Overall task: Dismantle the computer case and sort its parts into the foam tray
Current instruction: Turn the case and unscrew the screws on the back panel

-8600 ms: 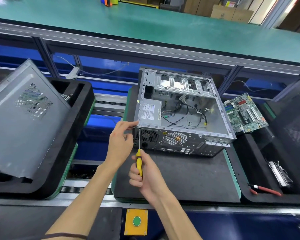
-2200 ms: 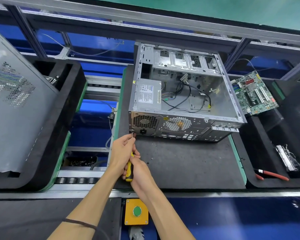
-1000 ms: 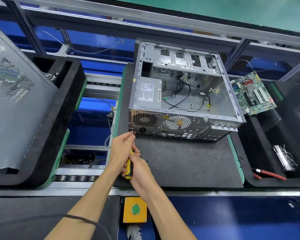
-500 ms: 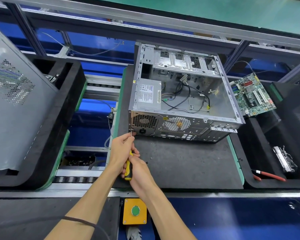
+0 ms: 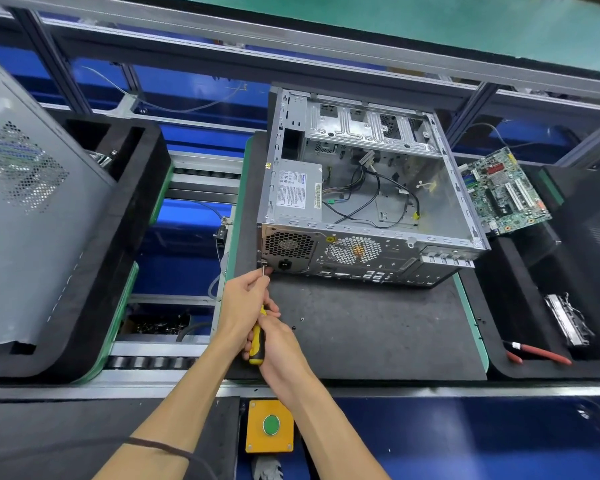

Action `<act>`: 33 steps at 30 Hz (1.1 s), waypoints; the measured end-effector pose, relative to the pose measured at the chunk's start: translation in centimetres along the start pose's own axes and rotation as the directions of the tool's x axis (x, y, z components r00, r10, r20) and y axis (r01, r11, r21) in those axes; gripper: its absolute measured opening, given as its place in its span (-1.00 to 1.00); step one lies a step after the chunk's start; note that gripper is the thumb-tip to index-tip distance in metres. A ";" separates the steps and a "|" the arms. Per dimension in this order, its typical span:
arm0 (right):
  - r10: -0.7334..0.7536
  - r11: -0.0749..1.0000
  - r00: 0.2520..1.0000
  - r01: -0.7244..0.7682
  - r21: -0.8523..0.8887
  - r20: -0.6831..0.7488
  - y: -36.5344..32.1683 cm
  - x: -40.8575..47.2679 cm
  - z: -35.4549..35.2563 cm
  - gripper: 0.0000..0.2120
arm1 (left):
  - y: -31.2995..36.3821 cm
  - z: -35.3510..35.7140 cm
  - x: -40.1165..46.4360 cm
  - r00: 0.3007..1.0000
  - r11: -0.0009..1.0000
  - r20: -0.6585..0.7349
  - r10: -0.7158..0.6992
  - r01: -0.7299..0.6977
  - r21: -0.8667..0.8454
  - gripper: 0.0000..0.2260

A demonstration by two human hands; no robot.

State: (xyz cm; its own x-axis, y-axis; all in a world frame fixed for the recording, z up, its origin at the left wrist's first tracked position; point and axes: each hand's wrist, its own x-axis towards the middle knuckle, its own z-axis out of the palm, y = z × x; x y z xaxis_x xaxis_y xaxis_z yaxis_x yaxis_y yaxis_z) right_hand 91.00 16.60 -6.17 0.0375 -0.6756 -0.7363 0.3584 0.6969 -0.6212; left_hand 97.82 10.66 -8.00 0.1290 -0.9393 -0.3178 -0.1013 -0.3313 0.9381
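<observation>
Computer case (image 5: 371, 188) lies on its side at the centre of the frame on the dark mat (image 5: 378, 334), open face up, so its back panel faces me and the screws there are within reach. My right hand (image 5: 278, 344) grips the yellow handle of the screwdriver (image 5: 257, 344), while my left hand (image 5: 245, 299) pinches the shaft near the tip to keep it seated on a screw at the lower left corner of the power supply (image 5: 293, 195). At right, the circuit board (image 5: 504, 192) leans in the foam tray (image 5: 520, 306), sorted already; red pliers (image 5: 537, 353) lie there too.
</observation>
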 end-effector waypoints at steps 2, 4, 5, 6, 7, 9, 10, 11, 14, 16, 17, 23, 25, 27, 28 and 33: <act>-0.002 1.000 1.000 0.002 0.001 -0.001 0.0 -0.1 0.0 -0.75 | 0.0 0.0 0.0 1.000 1.000 -0.003 0.004 -0.004 -0.001 -0.70; -0.007 1.000 1.000 0.007 -0.001 -0.003 -0.1 -0.1 0.0 -0.76 | 0.0 0.0 0.1 1.000 1.000 -0.009 0.006 -0.006 -0.009 -0.71; -0.012 1.000 1.000 0.012 -0.003 0.002 -0.1 -0.1 0.0 -0.76 | 0.0 0.0 0.1 1.000 1.000 -0.013 0.005 -0.005 -0.010 -0.71; -0.017 1.000 1.000 0.017 -0.006 0.008 -0.1 -0.1 0.0 -0.76 | 0.0 0.0 0.2 1.000 1.000 -0.014 0.003 -0.003 -0.012 -0.71; -0.020 1.000 1.000 0.021 -0.010 0.010 -0.1 -0.1 0.0 -0.76 | 0.0 0.0 0.2 1.000 1.000 -0.009 0.001 -0.001 -0.016 -0.70; -0.016 1.000 1.000 0.016 -0.014 0.008 -0.1 -0.2 0.1 -0.75 | -0.2 0.0 0.2 1.000 1.000 0.001 -0.002 0.002 -0.016 -0.70; -0.013 1.000 1.000 0.013 -0.012 0.007 -0.1 -0.2 0.1 -0.75 | -0.2 0.0 0.1 1.000 1.000 0.004 -0.001 0.001 -0.009 -0.70; -0.011 1.000 1.000 0.011 -0.008 0.008 0.0 -0.2 0.0 -0.75 | -0.2 0.0 0.1 1.000 1.000 0.006 0.002 -0.002 -0.004 -0.70; -0.010 1.000 1.000 0.010 -0.002 0.011 -0.1 -0.2 -0.1 -0.75 | -0.3 0.0 0.1 1.000 1.000 0.004 0.011 -0.011 -0.003 -0.71; -0.014 1.000 1.000 0.013 0.001 0.024 -0.2 -0.3 -0.1 -0.75 | -0.2 0.0 0.1 1.000 1.000 0.006 0.004 -0.004 -0.008 -0.70; -0.016 1.000 0.999 0.016 0.001 0.028 -0.2 -0.3 -0.1 -0.75 | -0.2 0.0 0.1 1.000 1.000 0.007 -0.003 0.003 -0.015 -0.71; -0.058 0.998 0.997 0.057 0.014 0.059 0.4 -0.2 -0.3 -0.77 | -0.1 -0.2 0.5 0.998 0.996 0.041 -0.038 0.041 -0.079 -0.78; -0.051 0.999 0.997 0.052 -0.008 0.050 0.7 0.3 -0.5 -0.77 | -0.1 -0.1 0.5 0.998 0.996 0.047 -0.028 0.032 -0.084 -0.80; -0.029 0.999 0.998 0.028 0.022 0.063 0.8 0.8 -0.6 -0.78 | -0.4 0.0 0.6 0.999 0.997 0.048 -0.004 0.007 -0.071 -0.77; -0.016 0.998 0.997 0.012 0.055 0.079 0.8 1.0 -0.7 -0.77 | -0.5 0.1 0.7 0.999 0.997 0.054 -0.002 0.006 -0.079 -0.77; 0.026 0.976 0.978 -0.070 0.206 0.207 0.6 1.6 -1.3 -0.71 | -1.5 0.2 1.3 0.999 0.983 0.010 -0.039 0.040 -0.177 -0.92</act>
State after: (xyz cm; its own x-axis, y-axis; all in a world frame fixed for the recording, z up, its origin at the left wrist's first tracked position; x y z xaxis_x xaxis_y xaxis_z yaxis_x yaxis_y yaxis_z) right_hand 90.02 16.23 -8.09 0.2392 -0.6924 -0.6807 0.5391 0.6778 -0.5000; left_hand 97.92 9.91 -9.83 0.1232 -0.9264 -0.3557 0.0805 -0.3479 0.9341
